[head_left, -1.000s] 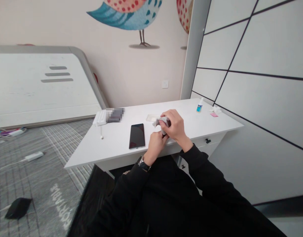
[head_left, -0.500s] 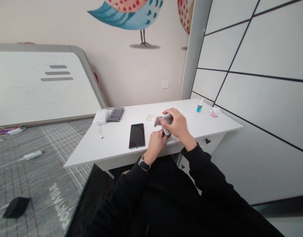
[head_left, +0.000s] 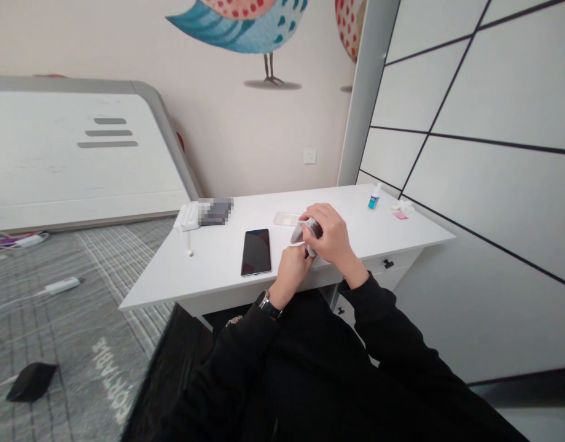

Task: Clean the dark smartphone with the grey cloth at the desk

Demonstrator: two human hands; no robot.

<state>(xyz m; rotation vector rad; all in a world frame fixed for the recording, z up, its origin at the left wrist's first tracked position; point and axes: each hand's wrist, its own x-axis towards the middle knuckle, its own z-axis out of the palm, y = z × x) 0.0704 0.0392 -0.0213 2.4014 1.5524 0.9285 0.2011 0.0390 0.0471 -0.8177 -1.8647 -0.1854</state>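
Note:
Near the front edge of the desk, my right hand is closed round a folded light-grey cloth, one corner of which sticks out to the left. Just below it, my left hand is curled with the fingers closed. Between the two hands a small dark thing shows; the fingers and cloth hide most of it, so I cannot name it. To the left of my hands a black-screened smartphone lies flat. A shallow clear plastic case lies behind my hands.
The white desk carries a white power strip with a short cable and a blurred dark item at back left. A small blue-labelled bottle, crumpled tissue and pink slip are at right. A cabinet wall borders the right.
My right hand has shifted slightly with the cloth, which is now folded more closely over the dark thing. My left hand has stayed nearly in place.

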